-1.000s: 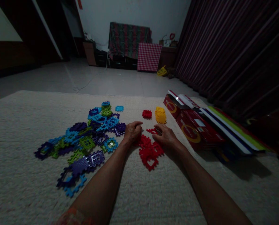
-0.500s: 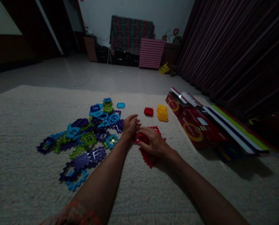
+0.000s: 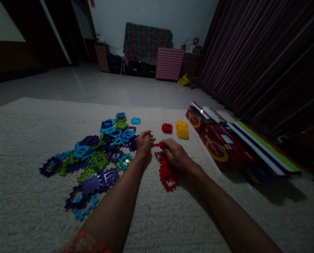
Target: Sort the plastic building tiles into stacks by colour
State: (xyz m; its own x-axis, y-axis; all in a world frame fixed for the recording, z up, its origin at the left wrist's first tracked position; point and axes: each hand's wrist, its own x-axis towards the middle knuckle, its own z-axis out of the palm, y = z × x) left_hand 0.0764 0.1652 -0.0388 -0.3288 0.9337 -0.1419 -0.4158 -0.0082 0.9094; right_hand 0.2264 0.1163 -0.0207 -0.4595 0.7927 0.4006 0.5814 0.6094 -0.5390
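Note:
A thin red interlocking plastic tile [image 3: 159, 144] is seen edge-on, pinched in the fingers of my right hand [image 3: 176, 154]. Its left end reaches the fingertips of my left hand [image 3: 144, 144], which rests on its side with the fingers loosely stretched; whether they touch the tile is hard to tell. Under and in front of my right hand lies a pile of red notched tiles [image 3: 168, 174], partly covered by that hand. Close to the left of my left hand is a dark purple tile [image 3: 132, 143] at the edge of a larger heap.
Blue, green and purple tiles [image 3: 99, 159] spread across the left of the cream mat [image 3: 36, 130]. A light blue tile [image 3: 136, 121], a small red stack [image 3: 167, 128] and a yellow stack [image 3: 182, 130] lie beyond my hands. Red boxes [image 3: 220, 146] and coloured boards [image 3: 267, 147] stand at right.
My right hand has risen slightly off the red pile and now holds one red tile edge-on toward my left hand. More of the pile shows. The view has tilted slightly.

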